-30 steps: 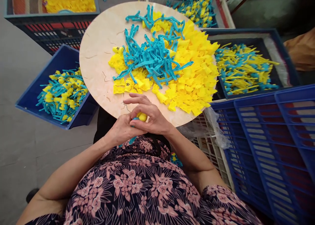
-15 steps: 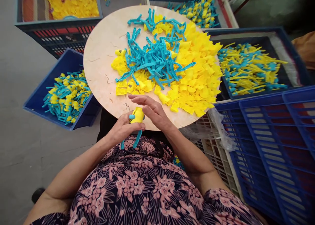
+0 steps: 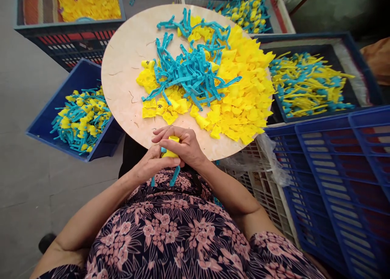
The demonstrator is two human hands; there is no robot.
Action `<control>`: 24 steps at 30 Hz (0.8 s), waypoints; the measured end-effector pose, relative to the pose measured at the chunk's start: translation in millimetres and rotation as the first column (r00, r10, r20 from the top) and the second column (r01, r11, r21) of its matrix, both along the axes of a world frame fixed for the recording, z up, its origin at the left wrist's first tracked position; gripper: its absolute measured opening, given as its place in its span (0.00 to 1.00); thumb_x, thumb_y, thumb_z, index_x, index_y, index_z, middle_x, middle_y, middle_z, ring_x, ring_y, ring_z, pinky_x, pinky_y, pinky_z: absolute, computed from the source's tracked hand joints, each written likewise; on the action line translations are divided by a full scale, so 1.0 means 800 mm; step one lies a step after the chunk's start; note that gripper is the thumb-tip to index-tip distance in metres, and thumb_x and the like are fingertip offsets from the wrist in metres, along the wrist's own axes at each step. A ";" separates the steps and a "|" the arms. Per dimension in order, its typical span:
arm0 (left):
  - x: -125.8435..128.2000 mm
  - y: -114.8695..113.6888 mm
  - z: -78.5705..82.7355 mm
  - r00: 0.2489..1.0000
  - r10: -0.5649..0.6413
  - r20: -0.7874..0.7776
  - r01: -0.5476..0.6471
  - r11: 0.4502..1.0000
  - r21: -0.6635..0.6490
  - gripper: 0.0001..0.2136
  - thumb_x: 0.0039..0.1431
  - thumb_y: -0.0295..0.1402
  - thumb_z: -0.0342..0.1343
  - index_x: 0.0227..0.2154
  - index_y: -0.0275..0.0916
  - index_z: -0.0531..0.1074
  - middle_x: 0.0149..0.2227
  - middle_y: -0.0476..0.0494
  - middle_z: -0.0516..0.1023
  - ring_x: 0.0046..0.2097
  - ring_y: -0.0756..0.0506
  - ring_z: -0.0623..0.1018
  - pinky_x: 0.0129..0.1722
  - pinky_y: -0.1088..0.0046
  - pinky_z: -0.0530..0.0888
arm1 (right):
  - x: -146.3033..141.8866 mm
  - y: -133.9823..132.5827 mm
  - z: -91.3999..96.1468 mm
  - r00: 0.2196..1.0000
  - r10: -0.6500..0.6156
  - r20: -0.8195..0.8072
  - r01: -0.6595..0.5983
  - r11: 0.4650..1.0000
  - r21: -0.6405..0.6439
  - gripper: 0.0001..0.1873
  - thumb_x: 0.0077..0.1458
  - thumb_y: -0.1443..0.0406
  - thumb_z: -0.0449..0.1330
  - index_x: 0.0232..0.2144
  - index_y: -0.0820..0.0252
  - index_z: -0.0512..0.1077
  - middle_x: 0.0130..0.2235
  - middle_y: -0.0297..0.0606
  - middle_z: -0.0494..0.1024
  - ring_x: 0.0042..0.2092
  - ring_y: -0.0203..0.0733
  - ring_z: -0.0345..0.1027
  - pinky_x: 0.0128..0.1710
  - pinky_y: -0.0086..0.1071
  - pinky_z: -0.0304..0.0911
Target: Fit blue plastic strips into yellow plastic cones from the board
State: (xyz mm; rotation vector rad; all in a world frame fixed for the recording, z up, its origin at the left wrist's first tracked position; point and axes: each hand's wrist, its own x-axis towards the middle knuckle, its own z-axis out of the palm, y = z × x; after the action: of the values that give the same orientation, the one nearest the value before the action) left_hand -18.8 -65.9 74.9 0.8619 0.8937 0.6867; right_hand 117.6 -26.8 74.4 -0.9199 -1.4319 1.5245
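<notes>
My left hand [image 3: 155, 163] and my right hand [image 3: 179, 147] are together just off the near edge of a round stone-look tabletop [image 3: 122, 75]. Both grip a yellow plastic tag [image 3: 171, 152], which is mostly hidden by my fingers. Its teal strap [image 3: 174, 175] hangs in two ends towards my lap. On the tabletop, a tangle of teal plastic straps [image 3: 189, 71] lies on a heap of yellow plastic pieces [image 3: 240, 104], a little beyond my fingertips.
A blue crate [image 3: 45, 134] of joined yellow and teal pieces stands at left. A dark blue tray [image 3: 304, 83] holds more at right. An empty-looking blue slatted crate [image 3: 335, 181] fills the lower right, and a crate of yellow pieces [image 3: 70, 10] stands at top left.
My right hand has closed over the yellow tag, its fingers no longer spread above it. The strap ends now hang lower than a second ago, and the heap looks unchanged.
</notes>
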 end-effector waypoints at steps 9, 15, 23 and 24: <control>-0.003 0.022 -0.015 0.913 0.370 0.170 -0.308 0.900 -0.308 0.20 0.52 0.49 0.62 0.37 0.36 0.76 0.35 0.39 0.82 0.41 0.40 0.81 0.42 0.64 0.77 | 0.003 0.022 -0.027 0.994 -0.104 -0.029 0.101 0.991 -0.090 0.31 0.58 0.40 0.50 0.48 0.55 0.74 0.52 0.41 0.77 0.51 0.41 0.71 0.50 0.37 0.67; -0.011 0.034 -0.017 0.762 0.641 0.091 -0.574 0.734 -0.364 0.17 0.55 0.48 0.60 0.33 0.37 0.76 0.40 0.42 0.81 0.45 0.45 0.78 0.45 0.70 0.74 | 0.027 0.000 -0.042 0.985 -0.158 0.063 0.165 0.976 -0.141 0.29 0.59 0.41 0.53 0.44 0.58 0.73 0.44 0.42 0.80 0.43 0.40 0.73 0.42 0.35 0.68; 0.012 -0.007 -0.016 0.856 0.513 -0.062 -0.505 0.856 0.111 0.15 0.54 0.44 0.62 0.42 0.42 0.77 0.47 0.43 0.79 0.52 0.42 0.75 0.51 0.67 0.71 | 0.008 -0.014 -0.039 0.976 0.219 -0.020 -0.220 0.968 -0.120 0.28 0.52 0.46 0.64 0.45 0.60 0.74 0.37 0.34 0.76 0.38 0.36 0.68 0.40 0.30 0.65; 0.010 -0.012 -0.013 0.859 0.504 -0.085 -0.478 0.851 0.216 0.14 0.55 0.42 0.61 0.42 0.43 0.77 0.51 0.43 0.77 0.56 0.41 0.73 0.55 0.65 0.69 | 0.010 -0.014 -0.037 0.971 0.238 -0.013 -0.238 0.969 -0.071 0.28 0.51 0.47 0.65 0.46 0.60 0.74 0.38 0.33 0.75 0.39 0.37 0.68 0.41 0.31 0.65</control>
State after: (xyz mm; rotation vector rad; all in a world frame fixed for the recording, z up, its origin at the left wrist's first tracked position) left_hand -10.7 -75.2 64.8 0.8594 1.2101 1.1862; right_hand 125.9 -38.2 44.6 -0.8076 -1.5363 1.7635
